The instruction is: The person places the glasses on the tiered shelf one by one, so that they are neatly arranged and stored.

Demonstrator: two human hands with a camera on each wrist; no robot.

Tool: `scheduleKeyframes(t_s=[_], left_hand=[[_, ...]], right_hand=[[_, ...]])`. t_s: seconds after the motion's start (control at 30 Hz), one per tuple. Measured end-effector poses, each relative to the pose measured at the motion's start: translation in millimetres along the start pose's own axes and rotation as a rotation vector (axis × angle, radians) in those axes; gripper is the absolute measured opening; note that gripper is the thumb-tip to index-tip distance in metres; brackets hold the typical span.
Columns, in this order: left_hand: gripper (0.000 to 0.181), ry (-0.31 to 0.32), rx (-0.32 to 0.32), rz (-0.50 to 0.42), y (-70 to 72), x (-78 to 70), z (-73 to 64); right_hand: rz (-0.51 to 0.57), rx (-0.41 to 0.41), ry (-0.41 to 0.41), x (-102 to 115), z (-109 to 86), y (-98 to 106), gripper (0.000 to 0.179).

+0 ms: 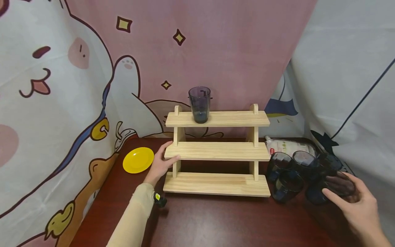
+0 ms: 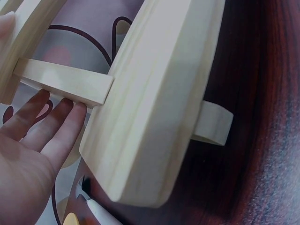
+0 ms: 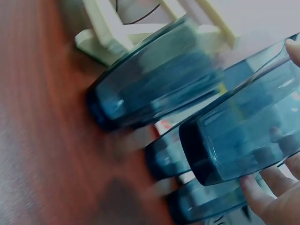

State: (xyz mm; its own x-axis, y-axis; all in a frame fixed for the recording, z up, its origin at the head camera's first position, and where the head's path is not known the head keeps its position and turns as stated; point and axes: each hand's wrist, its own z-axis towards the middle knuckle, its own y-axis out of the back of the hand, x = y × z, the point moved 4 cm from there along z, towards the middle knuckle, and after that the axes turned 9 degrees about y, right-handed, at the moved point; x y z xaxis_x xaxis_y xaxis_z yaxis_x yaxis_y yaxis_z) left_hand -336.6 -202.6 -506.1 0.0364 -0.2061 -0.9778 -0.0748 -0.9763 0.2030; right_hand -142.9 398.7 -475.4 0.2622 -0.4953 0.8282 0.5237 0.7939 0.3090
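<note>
My right hand (image 1: 359, 202) holds a dark blue glass (image 3: 239, 126) between thumb and fingers, raised off the table and tilted. Several similar glasses stand close by, among them a near one (image 1: 287, 187). In the middle is a three-tier wooden display rack (image 1: 216, 151). The left hand (image 1: 160, 164) grips the left end of its middle board, thumb at the front edge; in the left wrist view the fingers (image 2: 70, 117) lie against the upright post. On the top board, left of centre, stands another glass (image 1: 200, 104).
A yellow plate (image 1: 138, 160) lies left of the rack on the dark red-brown table (image 1: 234, 219). Behind the glasses lies a white pouch with a spout (image 1: 290, 146). Printed cloth (image 1: 234, 51) hangs along the back and both sides.
</note>
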Motion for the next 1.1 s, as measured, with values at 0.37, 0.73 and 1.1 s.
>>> scheduleKeyframes(t_s=[0.37, 0.73, 1.1], left_hand=[[0.075, 0.044, 0.005, -0.009, -0.2, -0.2, 1.4], [0.075, 0.052, 0.025, -0.014, -0.6, -27.3, -17.0], [0.075, 0.054, 0.022, -0.008, -0.2, -15.8, -8.0]], right_hand=[[0.127, -0.04, 0.054, 48.0, 25.5, 9.0, 0.076], [0.373, 0.027, 0.141, 85.2, 49.1, -10.3, 0.073], [0.518, 0.122, 0.211, 114.8, 74.3, -53.3, 0.068]])
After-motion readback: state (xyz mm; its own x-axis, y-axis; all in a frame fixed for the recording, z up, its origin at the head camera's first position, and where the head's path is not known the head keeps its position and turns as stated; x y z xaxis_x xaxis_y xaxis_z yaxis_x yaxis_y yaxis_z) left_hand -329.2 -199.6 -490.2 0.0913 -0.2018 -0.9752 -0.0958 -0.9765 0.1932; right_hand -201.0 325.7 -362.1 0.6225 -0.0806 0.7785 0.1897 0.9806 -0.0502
